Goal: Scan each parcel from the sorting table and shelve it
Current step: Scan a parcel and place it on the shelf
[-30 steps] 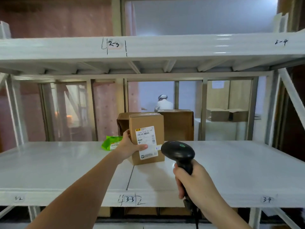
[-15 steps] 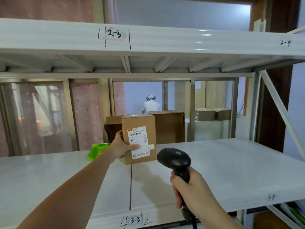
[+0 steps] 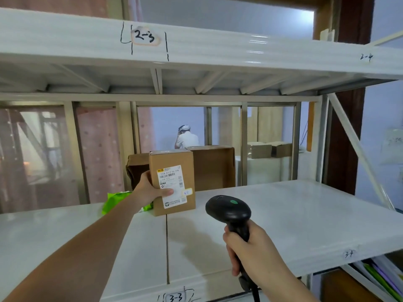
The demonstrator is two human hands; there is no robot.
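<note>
**A:** White metal racking, and the shelf (image 3: 283,214) mid-frame is marked 3-3 on its front edge. Why's the parcel (image 3: 172,182) standing upright like that?

**B:** Guessing so the label faces out for reading. It sits on the shelf at center frame, in front of an open brown carton (image 3: 212,166). Left hand (image 3: 150,189) reaches in with the arm straight, thumb on the label, fingers wrapped round the side. Right hand (image 3: 253,247) is fisted round the scanner (image 3: 229,211) handle, lower center.
</note>
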